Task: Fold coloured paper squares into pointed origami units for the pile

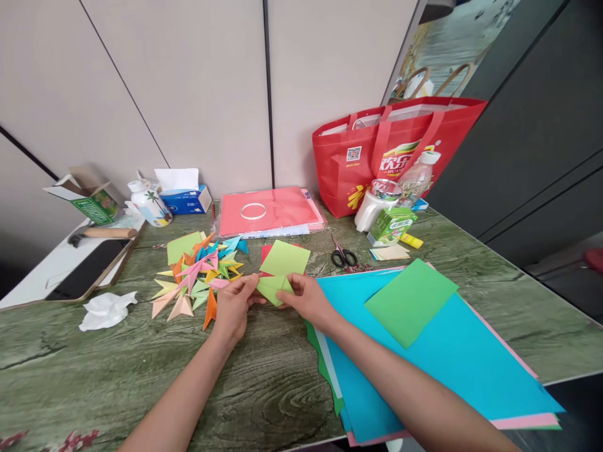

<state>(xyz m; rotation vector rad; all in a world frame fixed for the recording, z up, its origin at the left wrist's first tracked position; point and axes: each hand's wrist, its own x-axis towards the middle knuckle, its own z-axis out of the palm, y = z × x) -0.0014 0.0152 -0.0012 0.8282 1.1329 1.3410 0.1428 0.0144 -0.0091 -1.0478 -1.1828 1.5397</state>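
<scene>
Between my two hands is a folded piece of light green paper (273, 288), raised a little over the table. My left hand (237, 307) pinches its left corner with thumb and fingers. On the other side, my right hand (307, 299) grips the right edge, a finger lying on the front of the fold. Just behind it lies a flat yellow-green paper square (285, 258), partly over a red sheet (268, 252). A heap of folded, pointed paper pieces (200, 276) in many colours sits to the left of my left hand.
Large blue sheets (452, 370) lie under my right forearm, with a green square (411, 302) on top. Scissors (343, 256), a juice carton (392, 226), a white mug (374, 210) and a red bag (343, 169) stand behind. Crumpled tissue (107, 311) lies left.
</scene>
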